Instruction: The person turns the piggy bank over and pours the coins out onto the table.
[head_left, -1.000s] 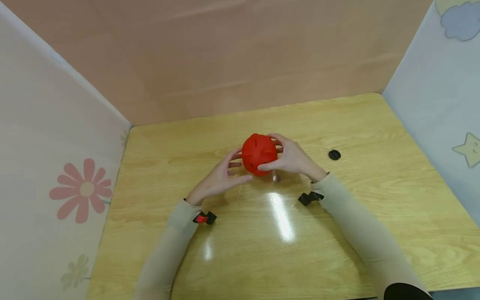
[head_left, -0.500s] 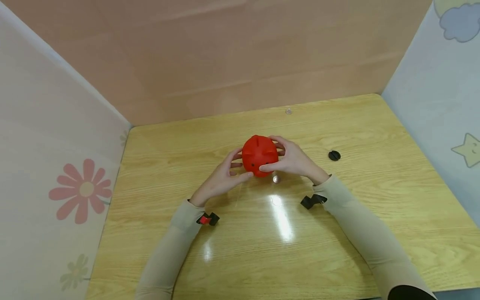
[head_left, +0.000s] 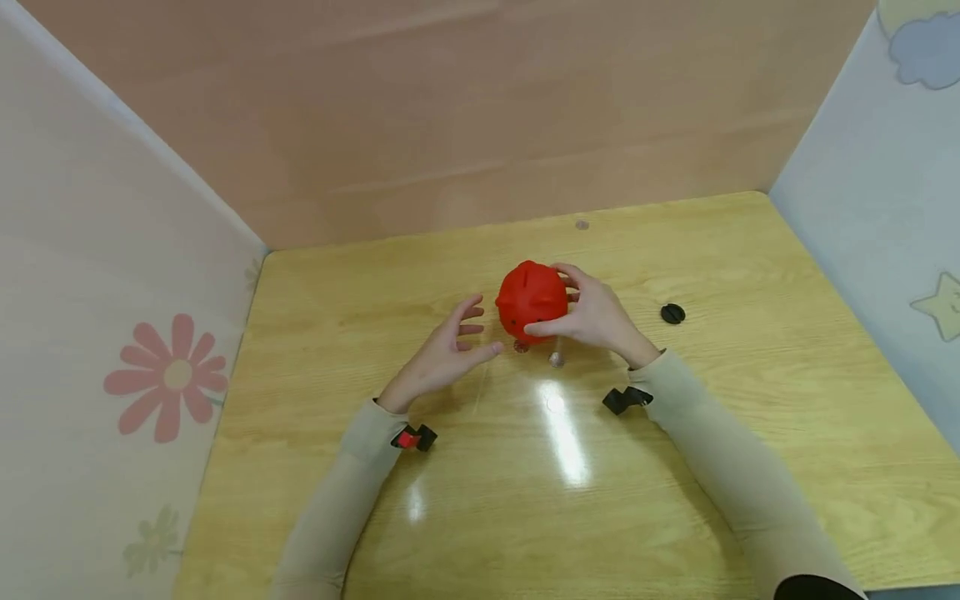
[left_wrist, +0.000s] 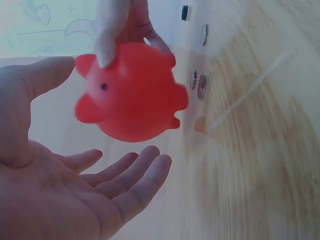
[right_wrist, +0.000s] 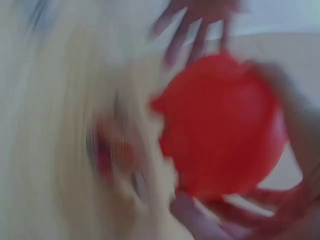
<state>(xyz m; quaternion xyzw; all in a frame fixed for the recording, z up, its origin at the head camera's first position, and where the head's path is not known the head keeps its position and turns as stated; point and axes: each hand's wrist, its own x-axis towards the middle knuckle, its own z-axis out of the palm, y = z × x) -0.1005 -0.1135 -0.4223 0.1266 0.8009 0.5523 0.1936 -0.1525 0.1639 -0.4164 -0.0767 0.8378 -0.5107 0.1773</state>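
Observation:
A red piggy bank [head_left: 531,302] with small dark eyes and a slot on its back is in my right hand [head_left: 592,312], which grips it between thumb and fingers. In the left wrist view the bank's feet are apart from the tabletop. My left hand [head_left: 438,360] stands to the left of the bank, fingers spread and slightly bent, holding nothing. Below the bank lies a coin [head_left: 521,346], and a second, silvery coin [head_left: 556,359] is just to its right. The right wrist view is blurred.
Farther right on the wooden table [head_left: 787,400] lies a round black plug [head_left: 672,313]. Another coin [head_left: 582,225] is near the back edge. Walls rise behind and at both sides.
The right hand has moved the piggy bank slightly right and back, out of the left hand's fingers. A coin now shows beneath the bank, and one has appeared near the back edge.

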